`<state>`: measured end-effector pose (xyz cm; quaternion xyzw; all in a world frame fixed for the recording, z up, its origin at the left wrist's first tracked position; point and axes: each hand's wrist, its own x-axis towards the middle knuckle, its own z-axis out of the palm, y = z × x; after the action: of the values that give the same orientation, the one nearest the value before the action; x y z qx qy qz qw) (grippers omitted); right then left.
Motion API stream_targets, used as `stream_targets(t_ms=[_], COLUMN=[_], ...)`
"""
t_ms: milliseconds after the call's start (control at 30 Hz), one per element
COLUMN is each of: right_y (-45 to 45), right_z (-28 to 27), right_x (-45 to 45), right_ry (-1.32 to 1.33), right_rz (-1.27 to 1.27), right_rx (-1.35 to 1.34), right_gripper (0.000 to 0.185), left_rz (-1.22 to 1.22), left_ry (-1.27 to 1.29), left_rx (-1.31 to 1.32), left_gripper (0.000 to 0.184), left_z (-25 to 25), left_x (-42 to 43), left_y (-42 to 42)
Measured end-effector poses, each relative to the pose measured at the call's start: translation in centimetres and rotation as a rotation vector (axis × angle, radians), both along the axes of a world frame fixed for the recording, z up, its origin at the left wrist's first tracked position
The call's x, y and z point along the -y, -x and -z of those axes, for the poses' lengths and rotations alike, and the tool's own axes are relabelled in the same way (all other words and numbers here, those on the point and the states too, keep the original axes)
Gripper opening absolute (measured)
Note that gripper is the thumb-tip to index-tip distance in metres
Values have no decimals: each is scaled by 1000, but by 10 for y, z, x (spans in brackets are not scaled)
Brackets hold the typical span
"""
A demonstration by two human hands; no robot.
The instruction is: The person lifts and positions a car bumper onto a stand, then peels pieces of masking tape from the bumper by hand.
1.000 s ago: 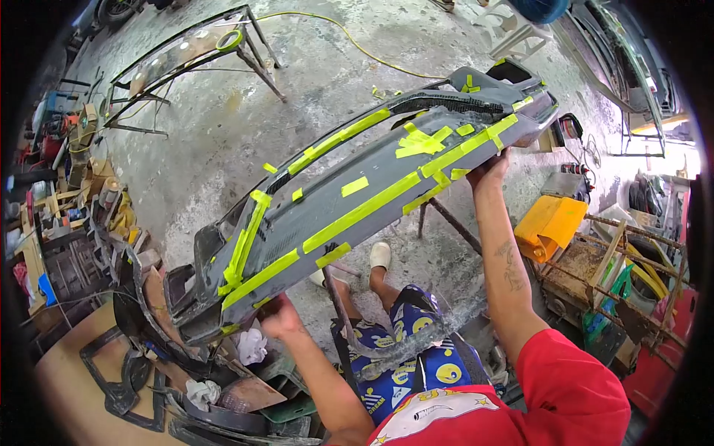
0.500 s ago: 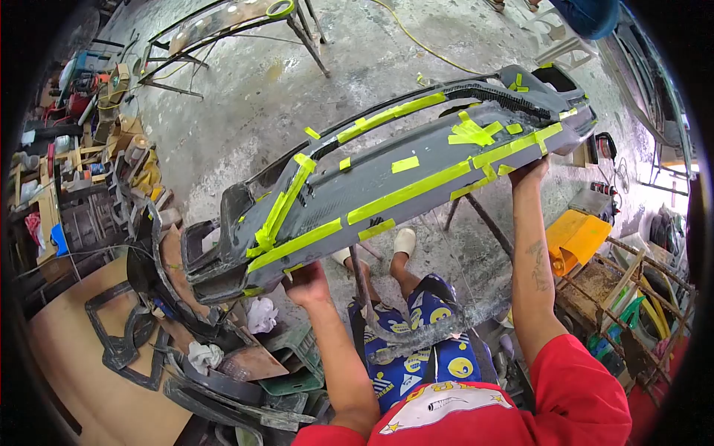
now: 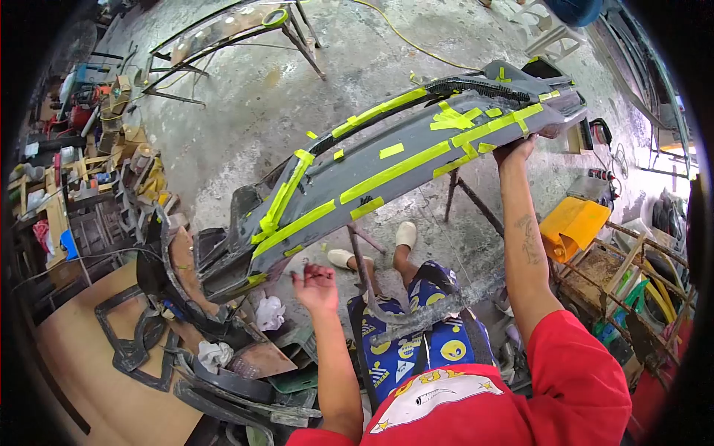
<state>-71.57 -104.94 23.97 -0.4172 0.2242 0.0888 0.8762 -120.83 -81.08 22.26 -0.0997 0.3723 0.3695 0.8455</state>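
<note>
A grey car bumper [image 3: 335,183] stretches diagonally across the head view, with strips of yellow-green tape [image 3: 394,170] along its edges and face. My right hand [image 3: 516,151] grips the near edge toward its right end; most of those fingers are hidden beneath it. Below the left end, my left hand [image 3: 317,288] is apart from the bumper, palm up, its fingers loosely bent and apart with nothing in them. A metal stand [image 3: 480,201] shows under the bumper, its legs reaching the floor.
At the left, black plastic frames [image 3: 134,327] lie on a brown board [image 3: 82,327]. Crumpled white paper [image 3: 270,313] is below my left hand. An orange container [image 3: 575,229] stands right of my right forearm. Farther back is a metal-framed table [image 3: 223,41] with a roll of green tape [image 3: 274,18].
My left hand has let go of the bumper's near edge and dropped slightly away from it. The bumper appears a little farther left at its right end, my right hand still on it.
</note>
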Motion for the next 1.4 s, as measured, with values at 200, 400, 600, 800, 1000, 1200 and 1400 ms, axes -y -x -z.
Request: stream_targets(t_ms=[200, 400, 600, 800, 1000, 1200, 1400], right_y=[0, -4, 80, 232, 423, 528, 544], right_z=[-11, -1, -28, -90, -144, -157, -182], right_x=[0, 32, 60, 51, 25, 11, -5], right_ry=[15, 14, 70, 335, 558, 545, 637], right_rz=[41, 192, 59, -231, -652, -957, -1016], right_rx=[-18, -304, -223, -48, 101, 50, 195], right_gripper=[82, 84, 79, 62, 56, 61, 56], left_rz=[545, 816, 1021, 1041, 1075, 1086, 1045], left_ry=[-116, -260, -470, -623, -596, -596, -666], left_rx=[-417, -593, -720, -805, -929, -973, -961], left_gripper=[26, 26, 30, 30, 27, 29, 28], left_z=[-37, -83, -107, -109, -92, -81, -70], left_x=[32, 38, 28, 14, 2, -4, -2], left_y=[33, 60, 114, 220, 343, 408, 429])
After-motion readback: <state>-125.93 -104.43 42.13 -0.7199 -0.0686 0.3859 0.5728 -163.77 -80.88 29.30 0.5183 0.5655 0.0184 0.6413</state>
